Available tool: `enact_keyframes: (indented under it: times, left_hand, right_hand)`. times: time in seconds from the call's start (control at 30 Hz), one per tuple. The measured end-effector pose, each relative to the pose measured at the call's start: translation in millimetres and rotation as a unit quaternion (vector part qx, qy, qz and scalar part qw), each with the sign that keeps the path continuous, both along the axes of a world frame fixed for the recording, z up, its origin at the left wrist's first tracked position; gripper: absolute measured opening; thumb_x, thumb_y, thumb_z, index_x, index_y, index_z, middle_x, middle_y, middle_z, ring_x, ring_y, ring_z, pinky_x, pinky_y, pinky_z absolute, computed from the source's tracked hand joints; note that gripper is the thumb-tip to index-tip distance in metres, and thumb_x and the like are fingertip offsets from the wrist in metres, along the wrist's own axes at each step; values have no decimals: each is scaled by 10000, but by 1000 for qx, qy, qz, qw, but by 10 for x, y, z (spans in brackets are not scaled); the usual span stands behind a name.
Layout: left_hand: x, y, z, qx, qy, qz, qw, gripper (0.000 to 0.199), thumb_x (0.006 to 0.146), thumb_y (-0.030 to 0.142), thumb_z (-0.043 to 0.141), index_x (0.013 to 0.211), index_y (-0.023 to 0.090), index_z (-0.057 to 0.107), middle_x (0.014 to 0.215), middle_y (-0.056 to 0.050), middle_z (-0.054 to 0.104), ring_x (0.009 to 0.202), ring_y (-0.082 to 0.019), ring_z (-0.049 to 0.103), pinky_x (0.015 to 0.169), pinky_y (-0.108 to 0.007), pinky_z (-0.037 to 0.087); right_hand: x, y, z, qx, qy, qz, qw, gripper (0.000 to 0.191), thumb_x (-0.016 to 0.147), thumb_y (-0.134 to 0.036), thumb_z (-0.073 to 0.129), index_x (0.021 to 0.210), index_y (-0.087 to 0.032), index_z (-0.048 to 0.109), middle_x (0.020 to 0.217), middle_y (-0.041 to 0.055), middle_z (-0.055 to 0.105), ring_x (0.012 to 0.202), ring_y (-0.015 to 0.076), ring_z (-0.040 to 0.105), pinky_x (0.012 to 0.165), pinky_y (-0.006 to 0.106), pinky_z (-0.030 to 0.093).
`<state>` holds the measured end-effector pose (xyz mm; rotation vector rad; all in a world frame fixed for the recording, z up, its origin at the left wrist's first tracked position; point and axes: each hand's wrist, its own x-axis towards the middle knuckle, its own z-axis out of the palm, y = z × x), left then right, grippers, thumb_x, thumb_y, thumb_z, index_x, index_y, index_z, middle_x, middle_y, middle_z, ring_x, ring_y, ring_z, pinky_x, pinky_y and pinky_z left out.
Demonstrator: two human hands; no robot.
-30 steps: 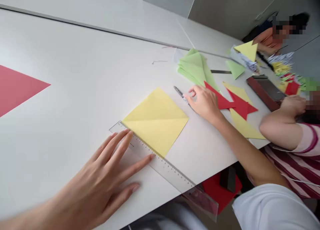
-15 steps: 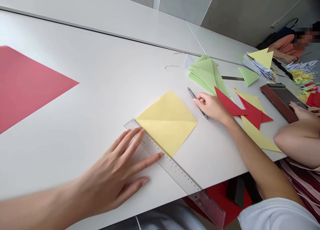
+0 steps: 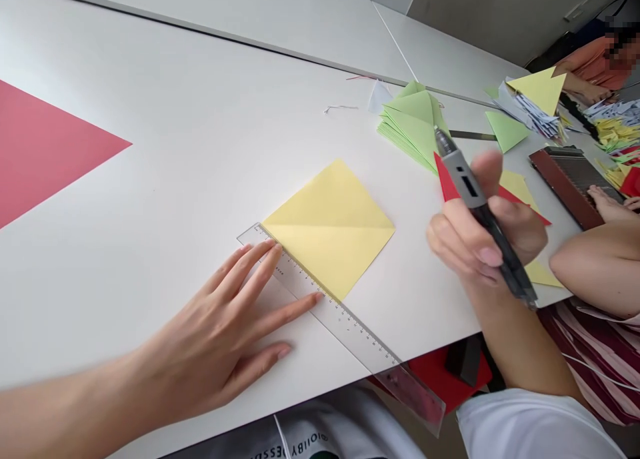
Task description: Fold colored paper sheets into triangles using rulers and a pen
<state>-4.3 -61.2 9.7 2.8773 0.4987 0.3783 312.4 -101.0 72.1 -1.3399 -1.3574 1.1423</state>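
My left hand (image 3: pixel 235 319) lies spread, its fingertips pressing a clear ruler (image 3: pixel 345 322) to the white table. The ruler runs along the lower left edge of a creased yellow paper square (image 3: pixel 333 229), and its far end juts past the table edge. Raised above the table on the right, my right hand (image 3: pixel 480 239) is closed around a grey and black pen (image 3: pixel 493 232). The pen's clear tip points up and to the left, away from the paper.
A red paper (image 3: pixel 50 152) lies at the left. Behind my right hand are stacked green papers (image 3: pixel 407 122) and red and yellow pieces. A paper trimmer (image 3: pixel 565 179) stands at the right by a neighbour's arm (image 3: pixel 595 266). Another person sits at the far right.
My right hand has picked the pen up off the table and lifted it toward the camera. My left hand still presses the ruler against the yellow paper; the view has shifted slightly.
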Motion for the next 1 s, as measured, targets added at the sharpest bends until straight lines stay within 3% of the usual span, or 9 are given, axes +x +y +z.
enact_keyframes:
  times: [0.1, 0.17, 0.3, 0.37, 0.47, 0.57, 0.63, 0.77, 1.0]
  left_hand:
    - [2, 2, -5, 7, -8, 0, 1000, 535, 946, 346, 468, 1464, 389, 342, 1570, -80, 169, 1364, -412, 334, 1071, -623, 347]
    - [7, 5, -18, 9, -15, -1, 1000, 534, 947, 352, 454, 1466, 393, 335, 1569, -73, 177, 1360, -409, 344, 1073, -619, 344]
    - [23, 18, -53, 8, -9, 2, 1000, 532, 953, 350, 424, 1471, 407, 313, 1573, -67, 167, 1365, -387, 339, 1072, -611, 341]
    - [26, 25, -64, 9, -9, -1, 1000, 532, 943, 392, 425, 1466, 406, 328, 1574, -77, 162, 1362, -387, 336, 1067, -615, 344]
    - [21, 22, -49, -7, -12, 3, 1000, 524, 940, 407, 423, 1458, 411, 346, 1577, -75, 157, 1365, -389, 322, 1072, -622, 331]
    - [13, 2, 0, -32, 16, 15, 999, 531, 962, 312, 431, 1464, 433, 310, 1586, -65, 124, 1369, -391, 308, 1066, -626, 324]
    - [13, -8, 27, -44, 34, 20, 998, 549, 968, 270, 436, 1468, 442, 290, 1590, -46, 98, 1369, -394, 303, 1075, -620, 313]
    - [12, 6, 7, -43, 24, 16, 999, 535, 967, 280, 427, 1465, 436, 305, 1587, -19, 115, 1368, -389, 308, 1083, -611, 314]
    - [-11, 51, -88, 22, -18, 4, 1000, 516, 929, 407, 455, 1440, 408, 387, 1562, -95, 239, 1351, -388, 370, 1059, -557, 370]
  right_hand:
    - [-120, 31, -141, -12, -31, 8, 999, 461, 848, -666, 186, 890, -285, 443, 364, -112, 282, 284, 115, 290, 292, 218, 261]
    - [-220, 58, -256, -17, -13, 70, 997, 460, 819, -728, 258, 837, -286, 384, 394, -104, 310, 355, 131, 370, 323, 232, 332]
    - [-376, 55, -446, -33, 161, 157, 974, 415, 915, -627, 384, 756, -253, 466, 479, -86, 322, 464, 123, 484, 493, 270, 492]
    - [-417, 30, -498, -55, 223, 159, 960, 381, 975, -489, 354, 874, -218, 603, 579, -38, 493, 605, 142, 591, 610, 308, 538]
    - [-455, -14, -534, -60, 211, 163, 962, 275, 916, -348, 509, 1074, -168, 646, 890, 58, 682, 856, 191, 653, 686, 331, 553]
    - [-490, -69, -548, -38, 136, 102, 985, 84, 827, -251, 658, 842, -178, 618, 679, -17, 631, 574, 117, 578, 533, 251, 487]
    - [-511, -106, -553, -27, 106, 82, 991, 163, 823, -201, 658, 732, -196, 523, 556, -72, 526, 450, 76, 468, 459, 217, 408]
    - [-534, -147, -554, -11, 49, 116, 992, 211, 849, -146, 577, 693, -204, 446, 567, -64, 505, 477, 74, 464, 458, 204, 377]
    - [-545, -134, -563, 63, -79, 117, 988, 368, 845, -134, 567, 598, -203, 302, 535, -81, 326, 465, 42, 292, 426, 190, 256]
